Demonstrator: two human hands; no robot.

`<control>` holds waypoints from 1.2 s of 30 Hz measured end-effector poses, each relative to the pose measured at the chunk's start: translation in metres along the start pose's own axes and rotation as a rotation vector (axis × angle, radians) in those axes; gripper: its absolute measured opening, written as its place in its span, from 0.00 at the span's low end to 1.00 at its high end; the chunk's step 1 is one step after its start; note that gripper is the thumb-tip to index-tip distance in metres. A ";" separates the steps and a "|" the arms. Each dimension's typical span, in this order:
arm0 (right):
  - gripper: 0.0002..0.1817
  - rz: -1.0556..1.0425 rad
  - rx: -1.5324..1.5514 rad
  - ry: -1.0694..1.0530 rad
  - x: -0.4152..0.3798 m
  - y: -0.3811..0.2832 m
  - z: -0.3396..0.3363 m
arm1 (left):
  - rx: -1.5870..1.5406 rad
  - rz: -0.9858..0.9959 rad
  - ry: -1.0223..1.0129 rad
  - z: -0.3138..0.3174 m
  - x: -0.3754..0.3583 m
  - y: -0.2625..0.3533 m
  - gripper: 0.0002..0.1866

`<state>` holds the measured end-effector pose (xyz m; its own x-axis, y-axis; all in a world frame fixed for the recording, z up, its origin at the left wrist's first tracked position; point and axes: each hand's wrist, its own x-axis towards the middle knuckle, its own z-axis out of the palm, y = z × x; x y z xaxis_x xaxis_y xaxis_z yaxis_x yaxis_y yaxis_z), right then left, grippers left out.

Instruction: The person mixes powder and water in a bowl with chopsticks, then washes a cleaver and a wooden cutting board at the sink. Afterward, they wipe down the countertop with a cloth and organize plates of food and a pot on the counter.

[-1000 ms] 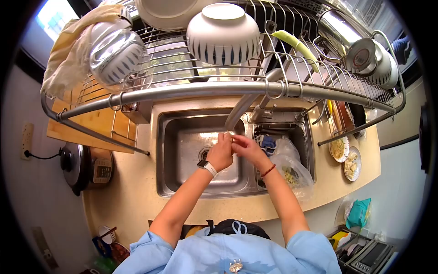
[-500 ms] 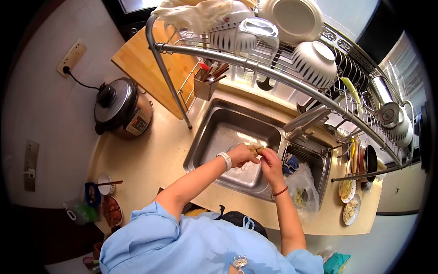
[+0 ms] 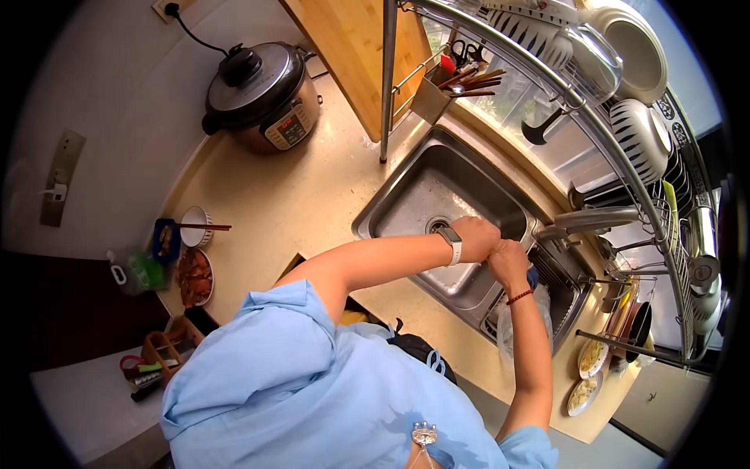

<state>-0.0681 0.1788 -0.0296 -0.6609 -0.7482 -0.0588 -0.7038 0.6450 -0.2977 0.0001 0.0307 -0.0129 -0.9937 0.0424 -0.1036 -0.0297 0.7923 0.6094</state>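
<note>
With twelve o'clock at the top of my view, my two bare hands meet over the right side of the large steel sink basin [image 3: 414, 184]. My left hand [image 3: 476, 238], a pale-strapped watch [image 3: 451, 245] at its wrist, comes in from between eight and nine o'clock. My right hand [image 3: 509, 262], with a dark red bracelet [image 3: 519, 297], comes up from between five and six and sits at four o'clock from the left. Both have their fingers curled in, knuckles together. I cannot tell whether they pinch anything: the meeting point is covered by my own fingers. If there is a small thing there, it lies between the two, its long axis hidden, neither hand clearly nearer.

From that meeting point, the drain [image 3: 439, 225] is near ten o'clock and the faucet [image 3: 590, 218] between two and three. A bit of blue cloth [image 3: 533, 277] shows at four, just beside my right wrist. A clear plastic bag [image 3: 506, 332] lies toward six, partly behind my right forearm, so my right hand is nearer to it. Farther off, two plates of pale food [image 3: 592, 358] [image 3: 583, 394] sit between four and five, a lidded cooker [image 3: 262, 102] at ten, and a bowl [image 3: 195, 225] at nine.
</note>
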 end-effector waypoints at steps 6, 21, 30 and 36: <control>0.08 0.210 0.833 -0.239 -0.013 -0.013 -0.009 | -0.001 -0.083 0.033 -0.005 -0.011 -0.015 0.10; 0.39 -0.115 0.211 0.323 -0.040 -0.043 -0.020 | -1.345 -0.555 -0.368 -0.010 -0.026 -0.048 0.09; 0.04 -0.466 -0.363 0.220 -0.013 -0.040 0.000 | -0.813 -0.573 -0.621 0.006 -0.022 -0.023 0.10; 0.07 -0.255 -0.024 0.183 -0.010 -0.038 0.012 | 0.017 -0.166 -0.113 0.010 -0.024 -0.018 0.07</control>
<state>-0.0318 0.1594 -0.0288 -0.4967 -0.8473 0.1881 -0.8573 0.4453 -0.2583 0.0260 0.0213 -0.0297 -0.9568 -0.0224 -0.2899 -0.1895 0.8042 0.5633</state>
